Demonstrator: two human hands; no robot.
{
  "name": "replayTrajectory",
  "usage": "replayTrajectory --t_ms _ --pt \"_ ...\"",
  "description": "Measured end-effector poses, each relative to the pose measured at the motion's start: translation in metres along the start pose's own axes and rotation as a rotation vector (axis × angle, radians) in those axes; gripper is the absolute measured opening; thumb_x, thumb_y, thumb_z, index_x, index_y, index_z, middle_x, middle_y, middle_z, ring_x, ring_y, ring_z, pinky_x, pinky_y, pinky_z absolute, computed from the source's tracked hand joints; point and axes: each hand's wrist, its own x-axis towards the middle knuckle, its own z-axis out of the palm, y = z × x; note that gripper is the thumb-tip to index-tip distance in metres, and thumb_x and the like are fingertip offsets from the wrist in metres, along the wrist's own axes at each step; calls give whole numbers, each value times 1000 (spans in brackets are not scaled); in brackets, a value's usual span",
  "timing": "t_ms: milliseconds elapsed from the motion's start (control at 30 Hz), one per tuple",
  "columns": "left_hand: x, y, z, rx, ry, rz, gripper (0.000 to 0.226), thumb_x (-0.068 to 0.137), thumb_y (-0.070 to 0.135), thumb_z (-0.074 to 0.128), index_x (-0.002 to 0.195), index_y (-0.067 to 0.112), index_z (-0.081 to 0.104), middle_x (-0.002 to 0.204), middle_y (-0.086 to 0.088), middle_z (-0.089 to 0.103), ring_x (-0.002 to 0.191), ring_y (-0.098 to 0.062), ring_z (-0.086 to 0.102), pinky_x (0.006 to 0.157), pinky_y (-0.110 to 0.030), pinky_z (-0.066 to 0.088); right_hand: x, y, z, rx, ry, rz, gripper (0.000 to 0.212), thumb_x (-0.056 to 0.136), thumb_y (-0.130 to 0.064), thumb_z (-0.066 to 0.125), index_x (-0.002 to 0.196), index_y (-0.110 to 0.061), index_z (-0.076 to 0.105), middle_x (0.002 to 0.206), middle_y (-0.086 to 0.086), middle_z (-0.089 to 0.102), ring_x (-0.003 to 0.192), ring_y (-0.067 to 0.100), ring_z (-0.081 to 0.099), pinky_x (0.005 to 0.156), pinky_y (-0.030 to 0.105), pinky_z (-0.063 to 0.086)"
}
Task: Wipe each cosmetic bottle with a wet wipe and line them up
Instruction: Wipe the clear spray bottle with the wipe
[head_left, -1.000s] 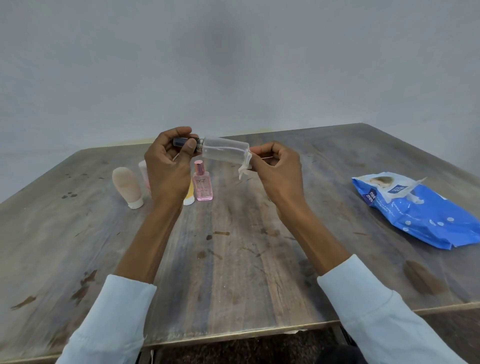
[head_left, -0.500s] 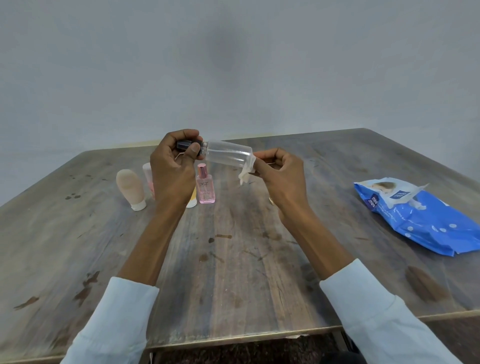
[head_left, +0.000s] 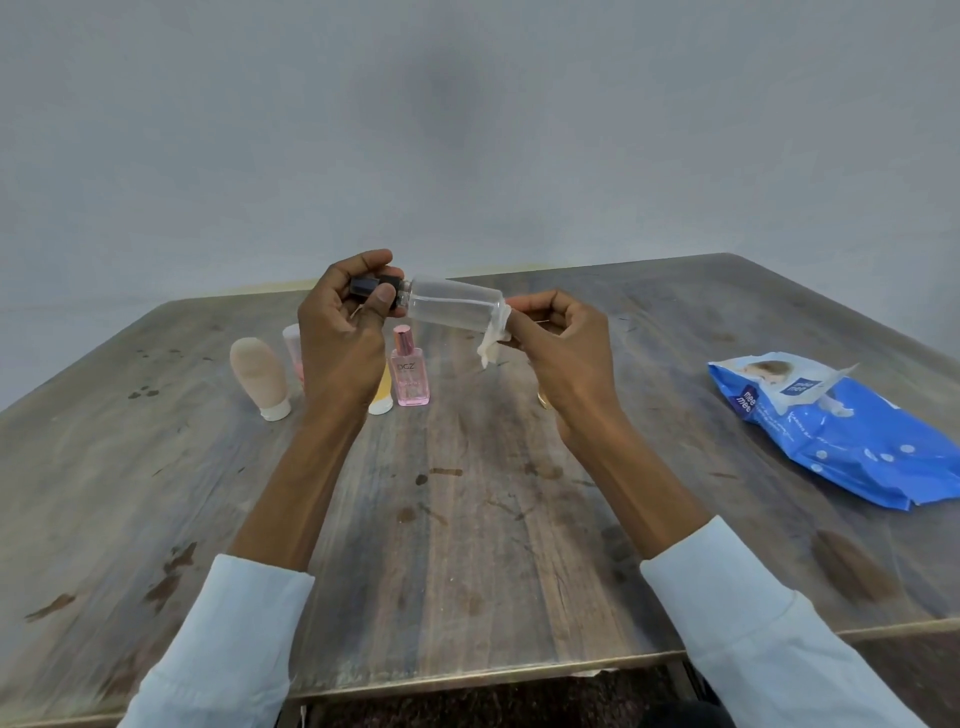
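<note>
A clear bottle (head_left: 453, 305) with a dark cap is held sideways above the table. My left hand (head_left: 347, 332) grips it by the cap end. My right hand (head_left: 561, 348) pinches a white wet wipe (head_left: 493, 343) against the bottle's base. Behind my left hand stands a row on the table: a beige tube (head_left: 260, 376) on its white cap, a pink bottle (head_left: 294, 343) half hidden, a yellow bottle (head_left: 382, 397) mostly hidden, and a pink perfume bottle (head_left: 409, 371).
A blue pack of wet wipes (head_left: 841, 431) lies at the right side of the stained wooden table (head_left: 467, 545). A small gold object (head_left: 543, 399) shows under my right hand. A plain grey wall rises behind the table.
The hands and the bottle keep nearly the same pose. The wipe stays at the bottle's base, and the view has shifted slightly.
</note>
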Motion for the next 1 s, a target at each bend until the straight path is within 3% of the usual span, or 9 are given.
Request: replayTrajectory --t_ms 233,567,667,900,1000 --pt "0 -1 0 -53 -64 -32 33 104 -8 57 130 8 68 109 -3 74 99 -9 71 92 -24 57 0 -4 -1 83 41 -13 6 95 -16 81 100 -12 79 98 4 81 92 18 79 85 31 66" --pt "0 -5 3 -166 -51 -80 29 104 -6 59 129 7 67 109 -4 76 106 -16 72 96 -31 59 3 1 1 158 29 88 5 96 -13 80 100 -11 76 110 17 77 107 31 75 82 25 64" --pt "0 -6 4 -162 -50 -81 29 104 -6 60 128 8 68 109 -2 77 107 -17 72 95 -29 58 4 3 1 166 28 104 5 96 -14 80 99 -12 76 112 17 77 107 30 76 83 25 64" --pt "0 -8 2 -151 -24 -78 27 104 -2 62 125 13 70 110 -2 78 111 -21 73 102 -40 60 4 6 1 128 -15 145 6 96 -12 80 101 -11 76 111 17 78 96 23 79 90 35 66" --pt "0 -6 1 -132 -4 -61 27 104 -3 61 123 15 70 109 -1 77 109 -19 74 100 -40 61 2 6 2 108 -54 169 11 96 -11 80 105 -7 76 111 18 77 100 27 78 88 32 66"
